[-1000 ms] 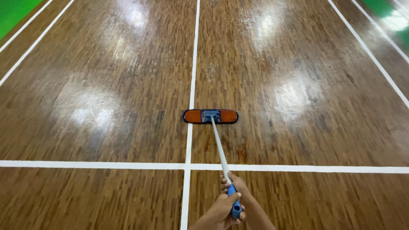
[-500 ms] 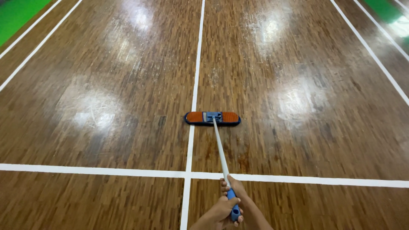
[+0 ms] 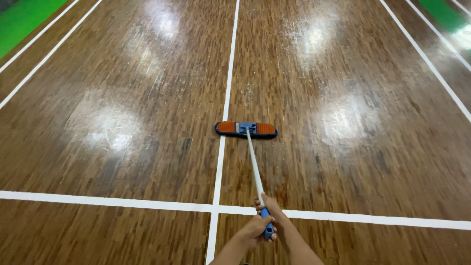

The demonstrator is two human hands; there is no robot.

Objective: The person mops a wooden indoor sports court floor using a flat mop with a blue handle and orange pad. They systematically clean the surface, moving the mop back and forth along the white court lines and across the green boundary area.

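Observation:
A flat mop with an orange pad [image 3: 246, 129] lies on the glossy wooden court floor [image 3: 122, 122], just right of the white centre line [image 3: 226, 98]. Its pale pole [image 3: 254, 167] runs back toward me and ends in a blue grip [image 3: 266, 223]. My left hand [image 3: 256, 229] is wrapped around that blue grip from the left. My right hand [image 3: 271, 207] clasps the pole just above it. Both forearms enter from the bottom edge.
A white cross line [image 3: 98, 201] runs across the floor just ahead of my hands. White side lines [image 3: 427, 59] border the court on the right and left, with green floor [image 3: 24, 19] beyond at the top corners. Lamp glare spots the boards.
The mop head has slid forward along the centre line. The cross line has come closer to my hands as I walk forward. My grip is unchanged.

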